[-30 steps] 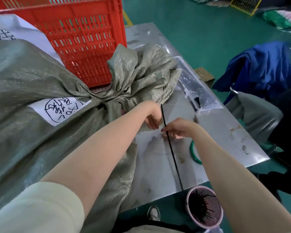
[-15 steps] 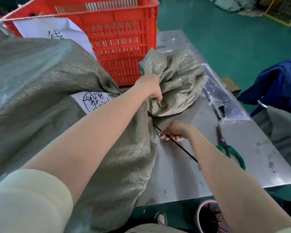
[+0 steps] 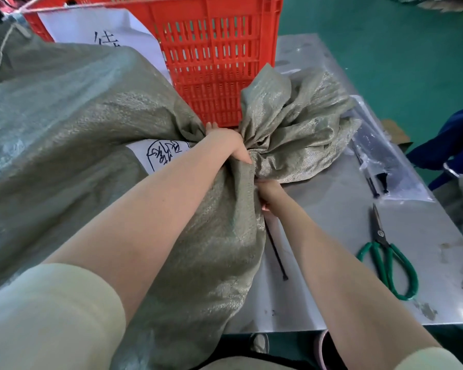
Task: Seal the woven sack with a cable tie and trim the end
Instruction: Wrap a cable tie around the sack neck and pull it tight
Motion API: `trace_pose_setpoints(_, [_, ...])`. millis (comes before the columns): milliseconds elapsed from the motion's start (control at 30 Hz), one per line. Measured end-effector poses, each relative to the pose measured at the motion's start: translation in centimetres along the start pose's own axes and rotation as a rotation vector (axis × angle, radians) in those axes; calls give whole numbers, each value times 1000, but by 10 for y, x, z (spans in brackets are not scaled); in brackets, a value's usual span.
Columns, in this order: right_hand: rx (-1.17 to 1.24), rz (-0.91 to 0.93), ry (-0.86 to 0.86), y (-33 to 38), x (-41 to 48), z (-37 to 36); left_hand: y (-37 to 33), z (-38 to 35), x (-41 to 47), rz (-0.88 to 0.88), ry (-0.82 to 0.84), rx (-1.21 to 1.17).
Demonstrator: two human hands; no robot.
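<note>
A large grey-green woven sack (image 3: 72, 134) lies across the left of the metal table (image 3: 332, 222), its mouth bunched into a neck. My left hand (image 3: 227, 142) is clenched on that neck from above. Just below it, my right hand (image 3: 269, 193) presses against the underside of the neck and pinches a black cable tie (image 3: 275, 249). The tie's free length trails toward me over the table, its head end lying near the sack's edge. Whether the tie is around the neck is hidden by my hands. Green-handled scissors (image 3: 385, 252) lie shut on the table to the right.
A red plastic crate (image 3: 219, 49) stands behind the sack's neck. A clear plastic bag of black cable ties (image 3: 380, 161) lies at the table's right edge. White paper labels with handwriting sit on the sack and the crate. Blue cloth hangs at the far right.
My left hand climbed from the tie to the top of the sack's neck and gripped it. My right hand moved the tie up against the neck's underside. The camera shifted right, showing the scissors fully.
</note>
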State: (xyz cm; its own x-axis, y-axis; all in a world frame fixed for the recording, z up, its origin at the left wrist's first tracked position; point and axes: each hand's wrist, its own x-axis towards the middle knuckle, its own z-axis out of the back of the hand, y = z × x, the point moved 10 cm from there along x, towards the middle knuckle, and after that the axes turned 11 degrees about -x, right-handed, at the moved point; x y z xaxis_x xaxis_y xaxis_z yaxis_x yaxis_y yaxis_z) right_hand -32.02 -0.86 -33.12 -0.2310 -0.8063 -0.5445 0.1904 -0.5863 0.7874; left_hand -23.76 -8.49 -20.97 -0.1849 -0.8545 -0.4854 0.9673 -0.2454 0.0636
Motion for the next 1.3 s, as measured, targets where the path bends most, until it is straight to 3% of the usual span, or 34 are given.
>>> trace_pose_setpoints(100, [190,-26,43,0,7,-15,-8,-4,-2,-130,37,-91])
trace_pose_setpoints(267, [201,1,62,21,19,-23,6,-8,-1,-116,153,-368])
trace_pose_setpoints(400, [265,8,105,27,19,-30,24,2,7,-109,98,-702])
trace_pose_setpoints(633, [141,40,133,35,14,-39,38,0,24,-44,-70,-381])
trace_pose_setpoints(833, [110,44,122,39,13,-36,48,3,25,-13,-130,-496])
trace_pose_setpoints(1133, [-25,105,176,28,-11,-9,70,36,8,71,-535,-520])
trace_pose_setpoints(1300, [-161,110,167,32,-22,37,51,62,-15,-112,-680,-479])
